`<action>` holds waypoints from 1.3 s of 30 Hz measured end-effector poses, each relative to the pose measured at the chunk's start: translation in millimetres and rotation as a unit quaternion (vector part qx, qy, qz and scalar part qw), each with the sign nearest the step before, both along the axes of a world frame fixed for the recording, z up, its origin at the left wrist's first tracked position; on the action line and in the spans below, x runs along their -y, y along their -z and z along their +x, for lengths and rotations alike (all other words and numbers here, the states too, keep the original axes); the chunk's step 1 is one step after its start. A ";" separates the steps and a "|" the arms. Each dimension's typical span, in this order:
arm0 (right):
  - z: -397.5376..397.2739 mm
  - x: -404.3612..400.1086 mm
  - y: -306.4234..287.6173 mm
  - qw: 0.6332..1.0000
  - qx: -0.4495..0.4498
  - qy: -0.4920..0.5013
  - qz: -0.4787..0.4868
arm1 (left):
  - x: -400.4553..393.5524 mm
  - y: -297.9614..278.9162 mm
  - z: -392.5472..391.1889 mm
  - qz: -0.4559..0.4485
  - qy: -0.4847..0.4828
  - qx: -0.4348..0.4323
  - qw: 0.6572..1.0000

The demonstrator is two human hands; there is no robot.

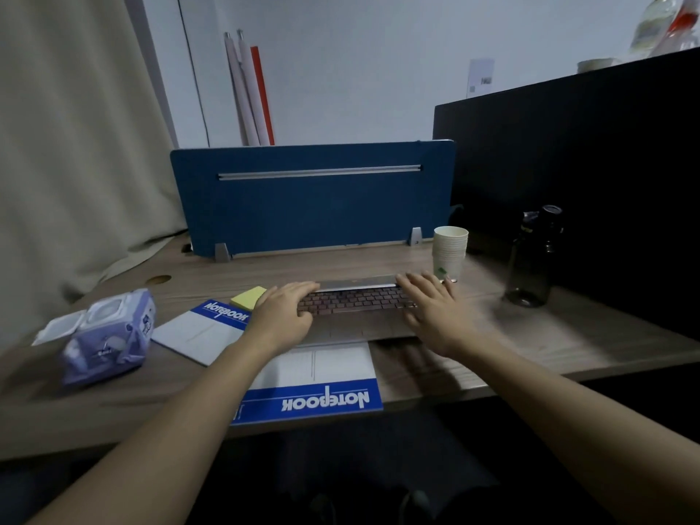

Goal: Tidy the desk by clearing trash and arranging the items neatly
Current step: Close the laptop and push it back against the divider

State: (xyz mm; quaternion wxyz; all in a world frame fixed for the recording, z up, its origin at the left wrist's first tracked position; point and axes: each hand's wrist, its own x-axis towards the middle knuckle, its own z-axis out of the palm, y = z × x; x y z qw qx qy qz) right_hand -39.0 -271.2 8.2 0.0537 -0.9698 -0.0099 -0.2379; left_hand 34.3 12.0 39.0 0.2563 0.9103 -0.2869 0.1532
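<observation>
A laptop [356,303] lies on the wooden desk [530,335], its lid lowered almost flat over the keyboard. My left hand [286,312] rests on the laptop's left side, fingers straight, reaching the lid's edge. My right hand [435,308] lies over its right side, fingers spread. One blue-and-white notebook [325,384] sits at the desk's front edge, partly under the laptop. A second notebook [204,331] lies to the left, beside a yellow sticky pad [248,297]. A purple wet-wipe pack [110,335] with its lid flipped up sits at far left.
A stack of paper cups [449,255] stands just behind my right hand. A dark water bottle [532,259] stands at the right. A blue divider panel [314,198] closes the back, a black partition [587,164] the right side. A beige curtain [75,145] hangs left.
</observation>
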 end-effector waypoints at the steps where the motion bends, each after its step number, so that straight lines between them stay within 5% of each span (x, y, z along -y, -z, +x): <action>1: -1.0 -0.5 5.9 1.000 -0.007 0.001 0.001 | -0.7 4.5 -1.8 0.005 0.002 -0.008 1.000; 10: -10.7 0.2 46.5 0.996 -0.089 0.009 -0.006 | -2.3 39.8 -8.5 0.126 -0.007 -0.044 0.991; 21: -10.1 -0.2 51.9 0.990 -0.141 0.015 0.028 | -0.2 62.6 -6.4 0.117 -0.005 -0.086 0.989; 29: 1.8 -0.9 44.7 0.999 -0.033 0.012 0.029 | 1.5 66.2 9.9 0.113 -0.022 -0.055 0.992; 39: 35.8 5.7 39.2 1.000 -0.014 0.018 -0.014 | 8.5 69.2 38.8 0.099 -0.041 -0.022 0.994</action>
